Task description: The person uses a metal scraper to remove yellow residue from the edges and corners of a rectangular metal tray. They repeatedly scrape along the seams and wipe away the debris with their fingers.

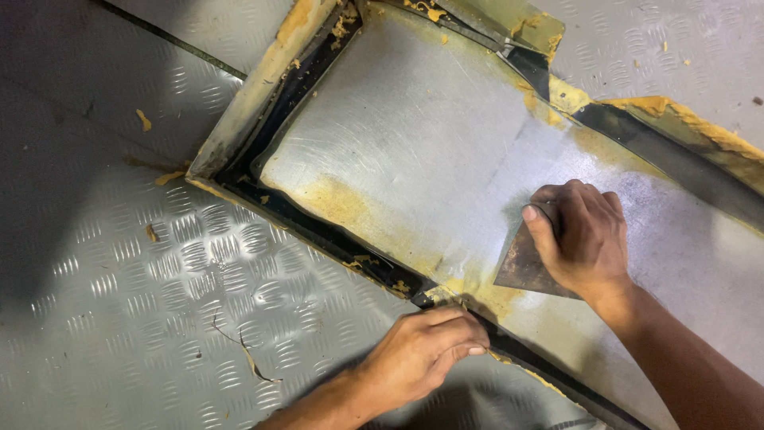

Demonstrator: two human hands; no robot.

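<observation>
Already the right hand [585,239] is clamped on a scraper [525,267], flat on the metal panel [414,135].
Left hand [422,354], fingers curled together, presses the panel's near edge; a slipping blade would likely jump toward it or gouge the sheet.

Warm, moderate light glares softly off the scratched bare metal panel [414,135]; the grey tread-plate floor [119,263] darkens at left; focus stays sharp throughout.

Chequer-plate metal floor [119,263], yellow scraped flakes [143,119] scattered on it, a thin dry twig [243,350]
</observation>
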